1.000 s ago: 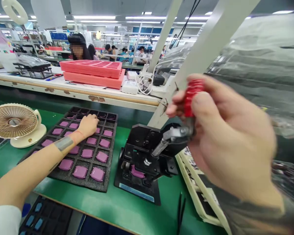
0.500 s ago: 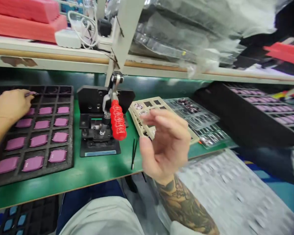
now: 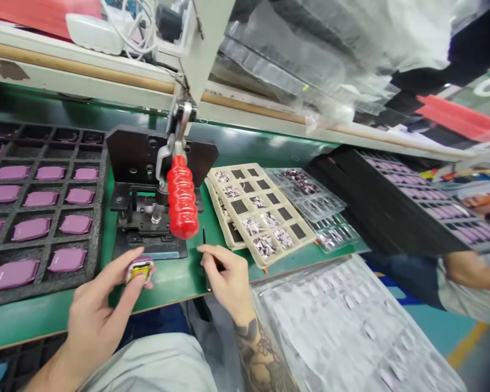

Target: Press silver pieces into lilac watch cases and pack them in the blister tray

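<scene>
Between thumb and fingers my left hand [image 3: 102,310] holds a small purple casing [image 3: 141,269] whose yellow inside faces up, near the table's front edge. My right hand [image 3: 228,277] is closed on the black tweezers [image 3: 204,237], right of the clamp fixture. That black fixture [image 3: 147,218] has a red ribbed handle [image 3: 182,198] standing up in front of it. To the left lies a black foam tray [image 3: 100,218] with rows of purple casings [image 3: 67,260].
A beige compartment tray [image 3: 265,264] with small parts sits right of the fixture, beside clear plastic trays [image 3: 335,239]. A shelf [image 3: 139,81] crosses above the table. Another person's arm [image 3: 473,272] is at the far right, beyond a black tray [image 3: 363,201].
My left hand has moved from the foam tray to the front of the fixture with a casing. My right hand has come down and left, and closed on the tweezers. The view has shifted.
</scene>
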Action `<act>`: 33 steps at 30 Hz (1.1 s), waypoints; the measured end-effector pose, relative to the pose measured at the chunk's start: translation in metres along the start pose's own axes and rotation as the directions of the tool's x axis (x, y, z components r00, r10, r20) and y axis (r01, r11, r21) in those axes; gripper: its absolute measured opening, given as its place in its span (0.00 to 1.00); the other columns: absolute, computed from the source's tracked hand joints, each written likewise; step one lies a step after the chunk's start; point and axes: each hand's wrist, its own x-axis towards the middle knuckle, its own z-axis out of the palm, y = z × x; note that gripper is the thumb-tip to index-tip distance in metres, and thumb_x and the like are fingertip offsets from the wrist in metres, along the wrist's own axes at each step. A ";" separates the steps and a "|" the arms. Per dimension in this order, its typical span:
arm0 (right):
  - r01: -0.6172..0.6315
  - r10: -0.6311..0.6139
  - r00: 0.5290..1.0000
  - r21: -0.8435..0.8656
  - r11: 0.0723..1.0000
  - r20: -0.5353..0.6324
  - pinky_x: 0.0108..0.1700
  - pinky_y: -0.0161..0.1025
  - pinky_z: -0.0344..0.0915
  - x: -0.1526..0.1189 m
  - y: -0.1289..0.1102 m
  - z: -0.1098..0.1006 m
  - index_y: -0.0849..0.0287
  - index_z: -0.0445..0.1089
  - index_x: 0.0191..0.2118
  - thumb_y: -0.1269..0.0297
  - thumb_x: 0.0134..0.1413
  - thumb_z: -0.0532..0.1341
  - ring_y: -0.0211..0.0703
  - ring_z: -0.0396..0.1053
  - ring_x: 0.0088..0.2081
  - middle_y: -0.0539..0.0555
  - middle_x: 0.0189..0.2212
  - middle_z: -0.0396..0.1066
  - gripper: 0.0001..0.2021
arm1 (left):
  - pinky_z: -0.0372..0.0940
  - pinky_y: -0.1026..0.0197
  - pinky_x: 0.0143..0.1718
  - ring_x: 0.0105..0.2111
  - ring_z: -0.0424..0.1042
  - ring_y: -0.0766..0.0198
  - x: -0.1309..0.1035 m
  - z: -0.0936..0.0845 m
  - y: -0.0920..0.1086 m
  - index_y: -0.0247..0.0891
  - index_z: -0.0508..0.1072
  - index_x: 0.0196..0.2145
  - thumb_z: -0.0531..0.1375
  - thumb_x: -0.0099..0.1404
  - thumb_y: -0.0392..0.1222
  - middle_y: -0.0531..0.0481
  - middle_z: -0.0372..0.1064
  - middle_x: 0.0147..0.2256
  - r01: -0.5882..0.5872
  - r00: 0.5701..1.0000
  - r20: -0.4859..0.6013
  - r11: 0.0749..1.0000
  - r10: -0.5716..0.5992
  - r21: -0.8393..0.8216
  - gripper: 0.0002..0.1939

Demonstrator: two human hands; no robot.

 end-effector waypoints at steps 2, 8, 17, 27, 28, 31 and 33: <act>0.089 -0.082 0.996 0.219 0.972 -0.043 0.45 0.43 0.81 -0.005 0.001 -0.001 0.53 0.82 0.57 0.69 0.76 0.59 0.46 0.84 0.41 0.55 0.42 0.86 0.15 | 0.80 0.60 0.40 0.36 0.86 0.59 0.005 0.021 -0.003 0.41 0.76 0.66 0.65 0.80 0.48 0.45 0.87 0.46 0.085 0.994 0.077 0.987 -0.075 -0.139 0.22; 0.364 -0.195 0.884 0.364 0.857 -0.425 0.36 0.48 0.80 -0.018 -0.025 0.019 0.52 0.83 0.53 0.70 0.71 0.68 0.50 0.82 0.37 0.54 0.32 0.81 0.11 | 0.75 0.60 0.40 0.34 0.84 0.61 0.012 0.030 -0.005 0.40 0.77 0.62 0.63 0.81 0.51 0.49 0.83 0.38 0.132 0.983 0.150 0.980 -0.110 -0.148 0.19; 0.230 -0.099 0.961 0.548 0.804 -0.259 0.36 0.44 0.86 -0.016 -0.053 0.049 0.50 0.83 0.52 0.77 0.68 0.67 0.49 0.85 0.42 0.56 0.45 0.83 0.15 | 0.74 0.61 0.40 0.35 0.84 0.61 0.011 0.030 -0.007 0.41 0.75 0.66 0.62 0.82 0.50 0.50 0.82 0.36 0.119 0.983 0.153 0.989 -0.104 -0.088 0.20; 0.171 -0.038 0.967 0.529 0.831 -0.253 0.40 0.45 0.87 -0.013 -0.050 0.052 0.54 0.82 0.50 0.73 0.70 0.67 0.49 0.85 0.43 0.58 0.43 0.85 0.09 | 0.76 0.61 0.42 0.35 0.84 0.61 0.009 0.028 -0.011 0.41 0.76 0.68 0.62 0.82 0.49 0.48 0.84 0.40 0.106 0.984 0.152 0.990 -0.091 -0.088 0.22; 0.139 -0.003 0.971 0.555 0.820 -0.240 0.39 0.44 0.87 -0.012 -0.051 0.052 0.54 0.82 0.49 0.72 0.71 0.67 0.48 0.85 0.41 0.58 0.43 0.85 0.07 | 0.76 0.61 0.42 0.35 0.84 0.60 0.009 0.028 -0.010 0.41 0.77 0.67 0.63 0.82 0.49 0.48 0.84 0.40 0.100 0.985 0.151 0.991 -0.087 -0.086 0.22; 0.047 0.081 0.983 0.659 0.750 -0.162 0.36 0.41 0.85 -0.012 -0.050 0.050 0.55 0.80 0.48 0.67 0.74 0.66 0.43 0.83 0.32 0.57 0.41 0.84 0.05 | 0.76 0.61 0.41 0.34 0.84 0.59 0.010 0.028 -0.008 0.41 0.78 0.67 0.64 0.81 0.49 0.48 0.84 0.37 0.105 0.985 0.145 0.990 -0.091 -0.095 0.22; 0.039 0.055 0.993 0.725 0.687 -0.105 0.33 0.40 0.83 -0.015 -0.050 0.048 0.54 0.80 0.48 0.65 0.75 0.65 0.42 0.81 0.31 0.55 0.38 0.83 0.04 | 0.76 0.61 0.39 0.34 0.84 0.59 0.011 0.028 -0.007 0.41 0.78 0.67 0.64 0.80 0.49 0.48 0.84 0.38 0.138 0.983 0.140 0.981 -0.118 -0.138 0.22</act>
